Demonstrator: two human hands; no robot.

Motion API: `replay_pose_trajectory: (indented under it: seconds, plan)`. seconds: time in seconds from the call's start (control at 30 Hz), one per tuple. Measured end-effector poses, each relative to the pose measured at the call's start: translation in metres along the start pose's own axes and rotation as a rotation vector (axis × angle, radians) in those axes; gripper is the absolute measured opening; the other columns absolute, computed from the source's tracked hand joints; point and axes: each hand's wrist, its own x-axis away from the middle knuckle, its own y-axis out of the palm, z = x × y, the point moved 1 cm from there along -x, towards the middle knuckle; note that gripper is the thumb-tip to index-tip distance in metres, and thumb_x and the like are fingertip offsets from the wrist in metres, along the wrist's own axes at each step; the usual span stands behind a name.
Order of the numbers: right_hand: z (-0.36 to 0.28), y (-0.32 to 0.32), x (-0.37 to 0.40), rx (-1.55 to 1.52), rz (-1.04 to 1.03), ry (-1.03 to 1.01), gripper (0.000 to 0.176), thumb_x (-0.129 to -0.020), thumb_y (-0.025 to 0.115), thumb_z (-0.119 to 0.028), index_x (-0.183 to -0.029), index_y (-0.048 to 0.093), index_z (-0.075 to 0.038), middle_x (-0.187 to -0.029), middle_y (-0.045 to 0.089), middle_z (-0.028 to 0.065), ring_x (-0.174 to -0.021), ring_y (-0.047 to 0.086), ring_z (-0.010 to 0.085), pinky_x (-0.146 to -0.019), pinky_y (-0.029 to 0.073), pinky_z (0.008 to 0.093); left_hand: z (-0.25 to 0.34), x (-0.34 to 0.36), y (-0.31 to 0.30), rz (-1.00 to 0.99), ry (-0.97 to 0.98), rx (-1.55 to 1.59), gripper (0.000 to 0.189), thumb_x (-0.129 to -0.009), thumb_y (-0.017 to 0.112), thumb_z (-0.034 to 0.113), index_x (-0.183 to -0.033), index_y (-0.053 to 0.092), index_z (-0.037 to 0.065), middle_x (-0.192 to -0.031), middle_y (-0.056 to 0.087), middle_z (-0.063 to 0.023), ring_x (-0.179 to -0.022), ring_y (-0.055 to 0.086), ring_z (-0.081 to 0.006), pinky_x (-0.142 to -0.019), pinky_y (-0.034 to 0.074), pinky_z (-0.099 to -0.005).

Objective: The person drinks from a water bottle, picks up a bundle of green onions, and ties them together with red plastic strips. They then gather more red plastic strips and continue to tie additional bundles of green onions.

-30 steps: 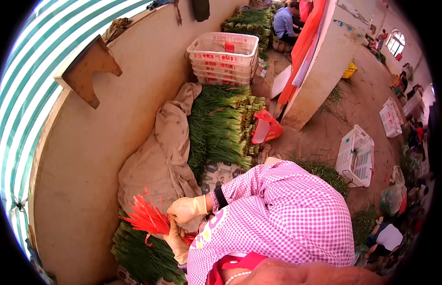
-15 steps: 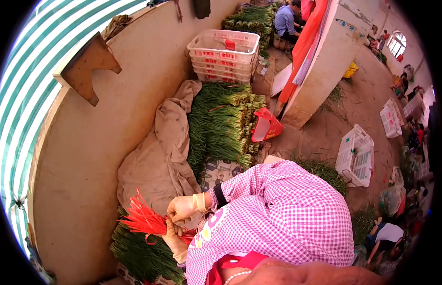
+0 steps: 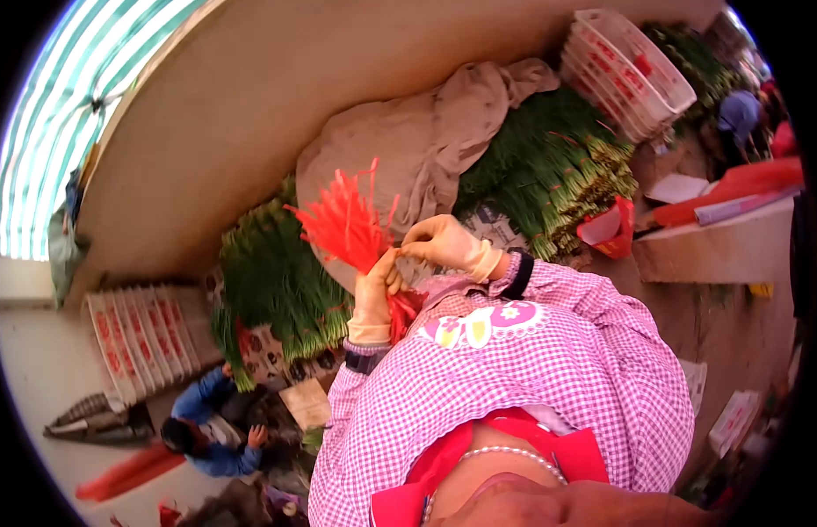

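In my gloved left hand [image 3: 372, 306] is a bundle of red plastic strips [image 3: 345, 224]. The fingers are wrapped round its middle, and loose ends fan out above while more hang below the fist. My right hand [image 3: 451, 244], also gloved, is closed in a pinch right beside the left fingers. What lies between its fingertips is too small to make out. Bundles of long green stalks [image 3: 290, 277] are laid out left of my hands. More tied green bundles [image 3: 549, 162] lie to the right, beside a brown cloth [image 3: 395, 140].
Stacked white crates [image 3: 624, 75] stand at the upper right, and more crates [image 3: 145, 338] at the left. A person in blue [image 3: 220, 430] is at the lower left. A red bag [image 3: 610, 228] sits by the stalks. A wall [image 3: 277, 79] curves behind.
My view has swung, bringing a person and crates into sight at the left. The left hand still grips the red strips, now more upright; the right hand stays pinched close by.
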Motion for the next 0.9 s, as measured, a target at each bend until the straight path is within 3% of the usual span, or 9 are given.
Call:
replay_pose_trajectory:
  seconds: [0.17, 0.4, 0.5, 0.57, 0.6, 0.67, 0.8, 0.87, 0.9]
  plan:
    - [0.007, 0.000, -0.007, 0.047, -0.049, -0.006, 0.010, -0.085, 0.065, -0.010, -0.083, 0.064, 0.000, -0.069, 0.061, 0.0001, -0.059, 0.055, 0.0065, -0.051, 0.045, 0.0218, -0.002, 0.001, -0.003, -0.039, 0.046, -0.048, 0.020, -0.095, 0.057, 0.025, -0.085, 0.057, 0.008, -0.054, 0.030, 0.0075, -0.045, 0.029, -0.0065, -0.051, 0.034, -0.0243]
    - [0.012, -0.004, -0.011, 0.071, 0.020, -0.063, 0.012, -0.087, 0.064, -0.011, -0.083, 0.063, 0.000, -0.070, 0.061, 0.0006, -0.057, 0.056, 0.0068, -0.049, 0.045, 0.0206, -0.003, 0.002, -0.012, -0.082, 0.053, -0.029, 0.023, -0.096, 0.056, 0.029, -0.089, 0.058, 0.007, -0.055, 0.031, 0.0078, -0.046, 0.030, -0.0061, -0.051, 0.034, -0.0239]
    - [0.010, -0.005, -0.010, 0.066, 0.029, -0.020, 0.012, -0.086, 0.065, -0.012, -0.083, 0.063, -0.001, -0.068, 0.062, 0.0036, -0.056, 0.058, 0.0103, -0.050, 0.047, 0.0246, -0.004, 0.000, -0.015, -0.082, 0.054, -0.059, 0.025, -0.096, 0.056, 0.031, -0.089, 0.059, 0.007, -0.055, 0.031, 0.0075, -0.046, 0.031, -0.0061, -0.051, 0.034, -0.0238]
    - [0.001, -0.006, -0.008, 0.523, 0.156, -0.402, 0.013, -0.083, 0.065, -0.014, -0.084, 0.063, -0.001, -0.065, 0.062, 0.0083, -0.056, 0.060, 0.0160, -0.052, 0.048, 0.0296, -0.004, -0.001, -0.015, -0.089, 0.048, -0.029, 0.026, -0.093, 0.061, 0.030, -0.092, 0.057, 0.004, -0.055, 0.032, 0.0065, -0.045, 0.031, -0.0062, -0.049, 0.035, -0.0242]
    - [0.000, -0.007, -0.007, 0.524, 0.156, -0.400, 0.013, -0.083, 0.065, -0.014, -0.084, 0.063, -0.001, -0.065, 0.062, 0.0083, -0.056, 0.060, 0.0160, -0.052, 0.048, 0.0296, -0.004, -0.002, -0.014, -0.089, 0.047, -0.027, 0.026, -0.093, 0.061, 0.030, -0.092, 0.057, 0.004, -0.055, 0.032, 0.0065, -0.045, 0.031, -0.0062, -0.049, 0.035, -0.0242]
    - [-0.005, -0.006, -0.007, 0.851, 0.263, -0.605, 0.013, -0.080, 0.065, -0.014, -0.084, 0.063, -0.001, -0.064, 0.060, 0.0121, -0.057, 0.061, 0.0202, -0.054, 0.047, 0.0326, -0.002, -0.001, -0.011, -0.117, 0.040, -0.042, 0.026, -0.095, 0.058, 0.031, -0.089, 0.058, 0.006, -0.055, 0.031, 0.0075, -0.046, 0.031, -0.0066, -0.051, 0.035, -0.0250]
    - [0.001, -0.021, -0.007, 0.847, 0.285, -0.515, 0.012, -0.081, 0.063, -0.013, -0.085, 0.064, -0.002, -0.063, 0.059, 0.0123, -0.056, 0.060, 0.0197, -0.053, 0.046, 0.0315, -0.004, -0.002, -0.016, -0.112, 0.036, 0.009, 0.025, -0.094, 0.059, 0.031, -0.089, 0.058, 0.006, -0.055, 0.031, 0.0074, -0.045, 0.030, -0.0068, -0.051, 0.035, -0.0254]
    - [-0.002, -0.029, -0.006, 0.635, 0.234, -0.354, 0.013, -0.080, 0.064, -0.012, -0.087, 0.064, -0.002, -0.063, 0.058, 0.0134, -0.055, 0.059, 0.0205, -0.053, 0.046, 0.0317, -0.002, 0.003, -0.013, -0.086, 0.041, -0.054, 0.025, -0.094, 0.060, 0.030, -0.090, 0.058, 0.006, -0.055, 0.030, 0.0074, -0.045, 0.029, -0.0068, -0.051, 0.034, -0.0254]
    - [-0.007, -0.030, -0.005, 0.672, 0.219, -0.354, 0.013, -0.084, 0.063, -0.013, -0.087, 0.063, 0.000, -0.064, 0.061, 0.0092, -0.055, 0.059, 0.0180, -0.052, 0.046, 0.0308, -0.001, 0.005, -0.012, -0.086, 0.041, -0.053, 0.025, -0.094, 0.060, 0.030, -0.090, 0.058, 0.006, -0.055, 0.030, 0.0074, -0.045, 0.029, -0.0068, -0.051, 0.034, -0.0254]
